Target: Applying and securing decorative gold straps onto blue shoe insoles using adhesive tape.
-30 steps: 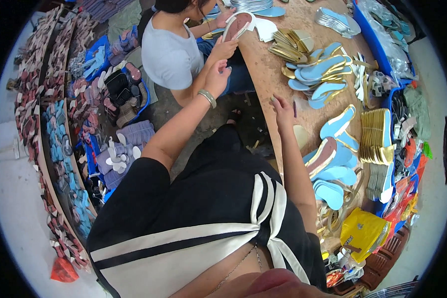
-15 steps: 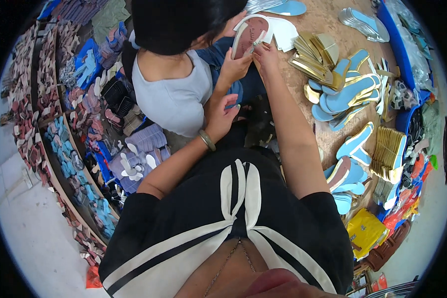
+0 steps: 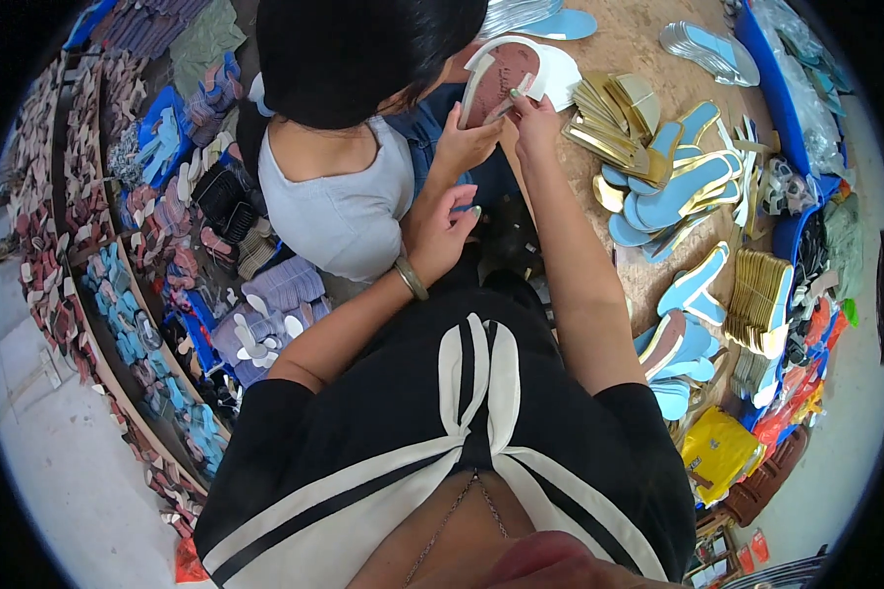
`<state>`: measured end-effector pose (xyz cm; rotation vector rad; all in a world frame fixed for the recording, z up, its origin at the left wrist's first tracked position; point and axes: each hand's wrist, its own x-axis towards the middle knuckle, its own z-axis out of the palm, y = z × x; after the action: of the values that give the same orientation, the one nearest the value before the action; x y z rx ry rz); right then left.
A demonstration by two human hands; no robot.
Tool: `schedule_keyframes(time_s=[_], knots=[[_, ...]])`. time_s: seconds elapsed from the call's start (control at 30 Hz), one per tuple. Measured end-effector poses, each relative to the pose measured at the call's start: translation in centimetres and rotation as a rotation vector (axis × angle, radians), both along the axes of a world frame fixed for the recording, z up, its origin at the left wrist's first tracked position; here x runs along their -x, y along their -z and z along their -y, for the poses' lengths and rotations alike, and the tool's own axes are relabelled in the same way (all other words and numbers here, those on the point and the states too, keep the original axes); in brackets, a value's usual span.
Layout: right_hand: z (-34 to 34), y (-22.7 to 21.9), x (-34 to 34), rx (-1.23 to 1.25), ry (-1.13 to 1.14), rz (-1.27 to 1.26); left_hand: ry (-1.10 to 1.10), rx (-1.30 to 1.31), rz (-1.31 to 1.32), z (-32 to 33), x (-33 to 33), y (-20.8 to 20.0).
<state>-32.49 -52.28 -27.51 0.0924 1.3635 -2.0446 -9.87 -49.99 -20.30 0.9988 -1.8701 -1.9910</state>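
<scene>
Near the table point(image 3: 631, 41), the right hand point(image 3: 533, 120) pinches the brown sole point(image 3: 501, 84), best held steady, with the left hand point(image 3: 444, 232) loosely open.

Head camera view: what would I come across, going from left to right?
A light-blue heap of pieces, white petal-shaped pieces, the person's left hand, the person's right hand, a tight stack of gold-edged pieces, a small bright-green item.

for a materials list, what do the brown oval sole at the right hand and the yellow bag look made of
The brown oval sole looks like leather or imitation leather, given its matte face. The yellow bag seems smooth plastic film, judging by its creases.
</scene>
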Motion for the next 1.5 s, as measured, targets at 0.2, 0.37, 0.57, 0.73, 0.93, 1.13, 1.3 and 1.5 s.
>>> schedule_keyframes(time_s=[0.2,0.37,0.57,0.73,0.93,1.13,1.3,1.5], knots=[[-6.7,-6.8,0.7,0.177,0.025,-0.162,-0.182,0.165,-0.246,0.9,4.2,-4.2],[-16.0,-14.1,-0.1,0.076,-0.139,-0.304,0.015,-0.187,-0.509,2.2,9.0,-10.1],[-26.7,-17.7,-4.3,-0.010,-0.211,-0.259,0.257,-0.865,-0.484,-6.8,10.3,-12.1],[-36.8,-20.7,-11.7,-0.855,-0.236,-0.966,0.259,-1.137,-0.447,-14.3,10.2,-10.0],[-46.7,-19.9,-18.2,-1.050,-0.090,-0.968,0.495,-1.222,-0.453,-25.5,8.3,-12.9],[-54.9,-19.9,-22.3,-0.987,0.021,-0.863,0.634,-1.367,-0.447,-33.7,6.1,-13.8],[-59.4,-20.6,-24.6,-0.057,0.399,-0.453,0.644,-1.295,-0.440,-37.6,4.6,-15.8],[-61.1,-22.0,-25.8,-1.008,0.229,-0.898,0.783,-1.358,-0.405,-38.5,2.6,-15.6]])
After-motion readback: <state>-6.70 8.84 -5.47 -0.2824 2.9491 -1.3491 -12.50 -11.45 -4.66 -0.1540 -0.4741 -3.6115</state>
